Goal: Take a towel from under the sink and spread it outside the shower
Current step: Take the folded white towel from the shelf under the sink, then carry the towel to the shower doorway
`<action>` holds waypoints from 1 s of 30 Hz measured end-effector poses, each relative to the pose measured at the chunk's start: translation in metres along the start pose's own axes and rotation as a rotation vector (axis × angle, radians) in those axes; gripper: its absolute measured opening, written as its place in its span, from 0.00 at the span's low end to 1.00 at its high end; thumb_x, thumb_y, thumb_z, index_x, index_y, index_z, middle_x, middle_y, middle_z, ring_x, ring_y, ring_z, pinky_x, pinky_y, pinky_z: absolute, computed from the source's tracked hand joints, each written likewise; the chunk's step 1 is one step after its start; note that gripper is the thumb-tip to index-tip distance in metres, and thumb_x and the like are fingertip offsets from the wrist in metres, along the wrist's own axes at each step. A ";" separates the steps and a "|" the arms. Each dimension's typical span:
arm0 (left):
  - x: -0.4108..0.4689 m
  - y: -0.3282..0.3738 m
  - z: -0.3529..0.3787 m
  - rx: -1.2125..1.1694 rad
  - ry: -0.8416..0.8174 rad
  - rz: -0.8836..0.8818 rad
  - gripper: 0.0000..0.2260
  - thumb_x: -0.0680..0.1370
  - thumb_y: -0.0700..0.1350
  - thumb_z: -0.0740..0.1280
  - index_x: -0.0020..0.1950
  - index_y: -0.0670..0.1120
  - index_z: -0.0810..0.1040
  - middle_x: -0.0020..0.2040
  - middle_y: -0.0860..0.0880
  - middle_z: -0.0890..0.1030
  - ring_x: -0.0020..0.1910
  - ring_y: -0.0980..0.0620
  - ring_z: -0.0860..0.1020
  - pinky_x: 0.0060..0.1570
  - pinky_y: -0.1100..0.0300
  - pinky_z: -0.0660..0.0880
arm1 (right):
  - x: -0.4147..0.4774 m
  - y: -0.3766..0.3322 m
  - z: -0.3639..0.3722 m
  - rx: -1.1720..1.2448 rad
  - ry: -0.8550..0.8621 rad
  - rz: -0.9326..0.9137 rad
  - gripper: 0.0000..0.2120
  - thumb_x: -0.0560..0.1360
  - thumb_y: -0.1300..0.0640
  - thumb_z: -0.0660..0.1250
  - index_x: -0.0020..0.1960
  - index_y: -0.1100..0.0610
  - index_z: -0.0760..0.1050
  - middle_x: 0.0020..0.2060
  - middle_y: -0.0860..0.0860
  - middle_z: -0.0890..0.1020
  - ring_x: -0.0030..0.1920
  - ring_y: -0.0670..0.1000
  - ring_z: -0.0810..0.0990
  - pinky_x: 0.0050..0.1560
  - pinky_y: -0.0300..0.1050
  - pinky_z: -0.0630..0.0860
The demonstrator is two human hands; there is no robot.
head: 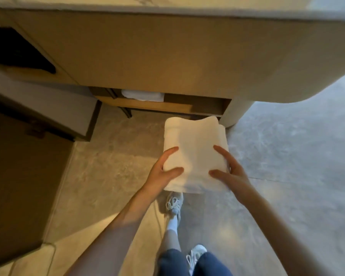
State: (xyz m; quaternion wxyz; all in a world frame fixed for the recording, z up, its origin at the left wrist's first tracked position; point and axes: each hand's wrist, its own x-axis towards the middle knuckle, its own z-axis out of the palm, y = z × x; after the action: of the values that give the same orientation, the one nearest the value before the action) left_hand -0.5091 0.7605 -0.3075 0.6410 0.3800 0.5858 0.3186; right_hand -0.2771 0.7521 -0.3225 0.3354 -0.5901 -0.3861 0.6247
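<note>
Both hands' grip clasps folded towel (195, 152) (seemingly airborne).

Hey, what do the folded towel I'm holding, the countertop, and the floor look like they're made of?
Folded towel: white, soft, thick terry-like cloth, matte and slightly fuzzy, sagging between both hands. Countertop: pale stone, probably marble or an imitation, given its grey veining. Floor: mottled grey stone or tile with a faint sheen.

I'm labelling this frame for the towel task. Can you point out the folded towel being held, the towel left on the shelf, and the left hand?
folded towel (195, 140), head view, bare top face.
shelf towel (142, 95), head view, its visible front fold.
left hand (161, 170), head view, back of the hand.
</note>
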 end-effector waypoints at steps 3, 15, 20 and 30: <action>-0.079 0.062 0.008 -0.048 0.010 0.009 0.27 0.72 0.33 0.72 0.67 0.54 0.74 0.60 0.49 0.79 0.53 0.57 0.81 0.44 0.62 0.79 | -0.079 -0.066 0.000 -0.034 0.000 -0.047 0.32 0.71 0.61 0.74 0.65 0.32 0.71 0.62 0.38 0.73 0.55 0.40 0.78 0.46 0.39 0.81; -0.229 0.323 0.031 0.034 -0.013 0.465 0.26 0.74 0.41 0.73 0.64 0.66 0.73 0.58 0.70 0.76 0.56 0.68 0.76 0.49 0.69 0.76 | -0.226 -0.360 -0.029 0.005 -0.003 -0.458 0.35 0.68 0.71 0.74 0.64 0.40 0.76 0.61 0.48 0.80 0.61 0.51 0.79 0.58 0.49 0.79; -0.214 0.412 0.038 0.039 -0.074 0.651 0.25 0.69 0.49 0.73 0.64 0.62 0.74 0.61 0.59 0.76 0.57 0.56 0.78 0.50 0.55 0.80 | -0.227 -0.431 -0.048 -0.054 0.043 -0.643 0.28 0.72 0.59 0.75 0.63 0.34 0.73 0.56 0.30 0.75 0.53 0.37 0.77 0.42 0.34 0.79; -0.112 0.439 0.060 0.253 -0.122 0.615 0.23 0.73 0.47 0.74 0.59 0.71 0.73 0.62 0.63 0.71 0.56 0.55 0.76 0.46 0.59 0.81 | -0.152 -0.432 -0.067 0.046 0.134 -0.473 0.28 0.68 0.58 0.77 0.62 0.35 0.75 0.61 0.46 0.72 0.54 0.50 0.77 0.38 0.36 0.80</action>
State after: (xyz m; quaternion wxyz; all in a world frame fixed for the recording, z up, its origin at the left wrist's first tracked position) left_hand -0.4458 0.8811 0.1289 0.4965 0.6339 0.4392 0.3985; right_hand -0.2146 0.8307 0.1290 0.5104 -0.5157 -0.4759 0.4970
